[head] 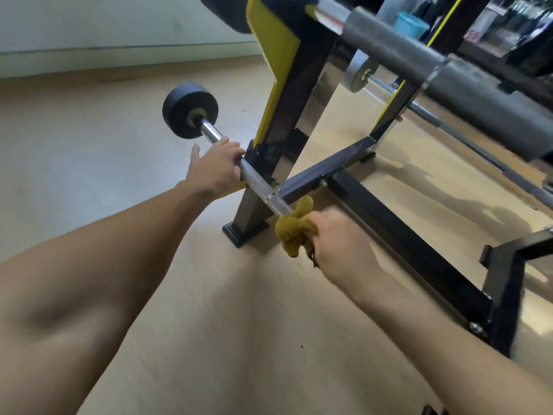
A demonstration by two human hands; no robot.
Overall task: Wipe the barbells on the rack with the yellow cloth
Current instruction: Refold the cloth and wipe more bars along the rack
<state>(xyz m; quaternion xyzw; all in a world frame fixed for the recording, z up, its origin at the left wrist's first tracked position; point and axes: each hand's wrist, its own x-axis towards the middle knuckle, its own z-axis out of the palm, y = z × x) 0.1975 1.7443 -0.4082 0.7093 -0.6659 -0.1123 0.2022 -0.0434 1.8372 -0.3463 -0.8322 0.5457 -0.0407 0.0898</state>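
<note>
My right hand (344,247) is closing its fingers around the yellow cloth (294,232), bunching it tight against the near end of the low barbell (257,182); the fingertips themselves are hidden under the fabric, with a loose tail of cloth hanging below my fist. My left hand (215,169) is curling its fingers over the same bar farther up, just beside the rack's upright, thumb sticking out to the side. The bar is running up and to the left from the cloth, its knurled section lying between my two hands, and it is ending in a black round weight (190,110) past my left hand. The barbell is sitting low on the black and yellow rack (278,94), whose base is resting on the pale wooden floor (89,145). Higher on the rack, a thicker grey barbell (419,58) is lying across, blurred at its right end.
</note>
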